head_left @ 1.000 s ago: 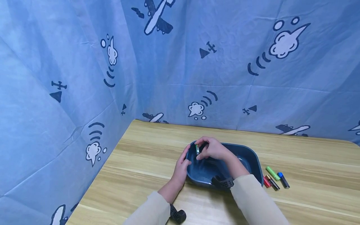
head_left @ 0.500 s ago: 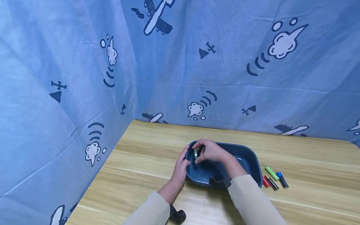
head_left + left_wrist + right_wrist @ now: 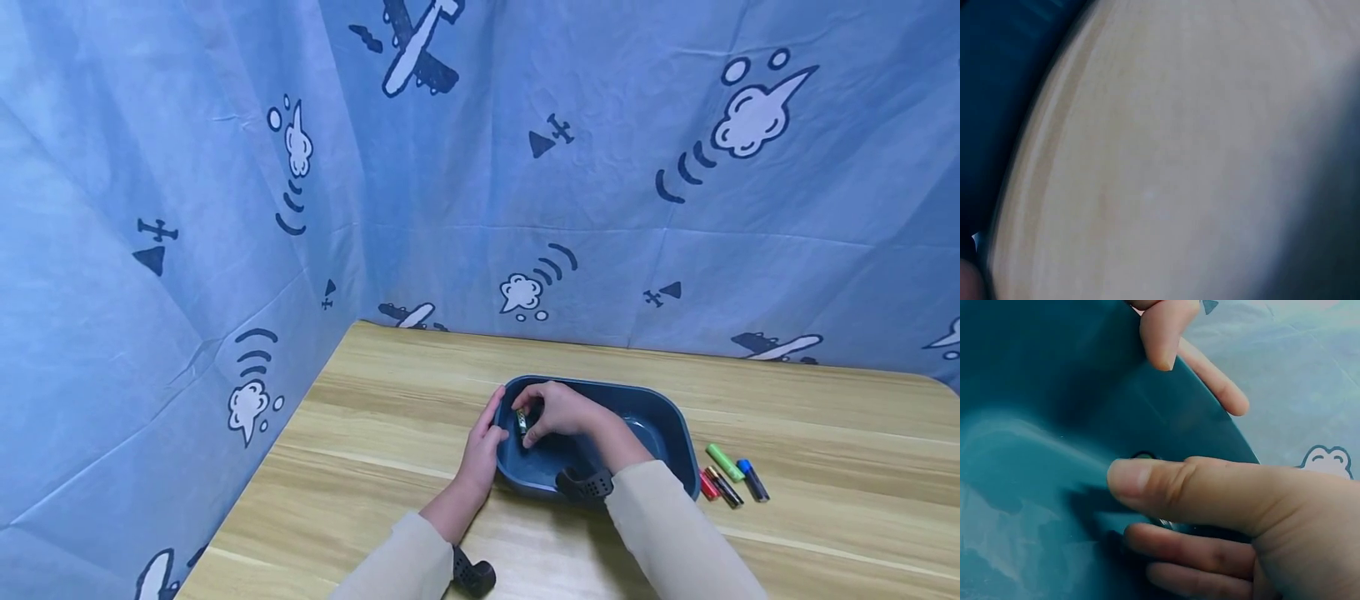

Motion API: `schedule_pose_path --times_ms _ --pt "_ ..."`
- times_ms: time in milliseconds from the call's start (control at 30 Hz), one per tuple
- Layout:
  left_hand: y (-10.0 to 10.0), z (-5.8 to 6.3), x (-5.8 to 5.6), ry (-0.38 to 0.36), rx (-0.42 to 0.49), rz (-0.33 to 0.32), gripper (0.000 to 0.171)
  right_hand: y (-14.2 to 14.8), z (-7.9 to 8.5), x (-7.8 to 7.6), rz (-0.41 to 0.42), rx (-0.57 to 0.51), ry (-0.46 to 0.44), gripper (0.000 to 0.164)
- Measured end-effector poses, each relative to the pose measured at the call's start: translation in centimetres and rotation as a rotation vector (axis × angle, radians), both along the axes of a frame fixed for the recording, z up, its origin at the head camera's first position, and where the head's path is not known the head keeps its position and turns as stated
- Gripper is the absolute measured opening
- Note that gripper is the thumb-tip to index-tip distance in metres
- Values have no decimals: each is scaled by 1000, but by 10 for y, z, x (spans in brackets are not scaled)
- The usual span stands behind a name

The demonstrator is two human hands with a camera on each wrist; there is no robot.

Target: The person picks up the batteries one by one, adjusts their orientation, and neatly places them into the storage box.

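A dark blue plastic basin (image 3: 660,417) sits on the wooden table. Inside its left end, my right hand (image 3: 566,412) pinches a small battery (image 3: 522,422) with a printed label between thumb and fingers, low over the basin floor. In the right wrist view the thumb hides most of that battery; only a bit of its end (image 3: 1144,454) shows. My left hand (image 3: 480,454) grips the basin's left rim, thumb (image 3: 1163,331) on the inner side and a finger (image 3: 1225,390) outside. The left wrist view mostly has blurred tabletop and the basin's side (image 3: 1004,94).
Right of the basin lie several more batteries: a light green one (image 3: 724,462), a black one with a gold end (image 3: 724,487), a black one with a blue end (image 3: 753,480) and a red one (image 3: 708,485). A blue printed cloth (image 3: 600,208) hangs behind the table.
My right hand has lowered the battery toward the basin floor, closer to me, and tipped it slightly. My left hand stays at the rim.
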State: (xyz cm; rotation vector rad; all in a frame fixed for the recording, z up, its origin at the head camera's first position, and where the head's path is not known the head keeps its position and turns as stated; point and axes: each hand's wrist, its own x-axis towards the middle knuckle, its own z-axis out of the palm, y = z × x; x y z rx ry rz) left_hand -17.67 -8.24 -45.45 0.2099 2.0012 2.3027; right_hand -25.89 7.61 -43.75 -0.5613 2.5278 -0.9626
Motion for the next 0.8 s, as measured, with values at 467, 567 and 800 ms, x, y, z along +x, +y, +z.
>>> schedule_pose_path --times_ms 467,567,800 --pt "0 3 2 -11 -13 -1 62 -2 -4 0 -30 -23 -77 47" --pt "0 1 1 -9 -14 0 62 -2 -5 0 -34 -55 -133 48" --pt "0 -20 -9 15 -23 11 62 -2 -8 1 -4 -141 -236 49"
